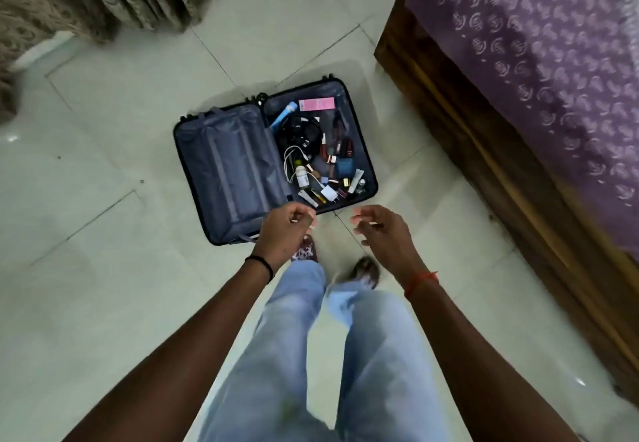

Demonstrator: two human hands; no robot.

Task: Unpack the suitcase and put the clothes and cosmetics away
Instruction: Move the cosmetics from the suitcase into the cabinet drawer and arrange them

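I approach open suitcase [276, 158]; cosmetics [325, 161] lie just beyond fingers. Left hand [287, 230] and right hand [380, 230] loosely curled, holding nothing. Next, I judge: reach down, grasp cosmetics.

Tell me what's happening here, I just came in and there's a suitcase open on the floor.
A person is standing over the open suitcase on the tiled floor beside the bed. Both hands are held out above it with nothing in them: the left hand has loosely curled fingers, the right hand is spread. The left half looks empty of clothes; the right half holds loose cosmetics, a pink box and a white cable.
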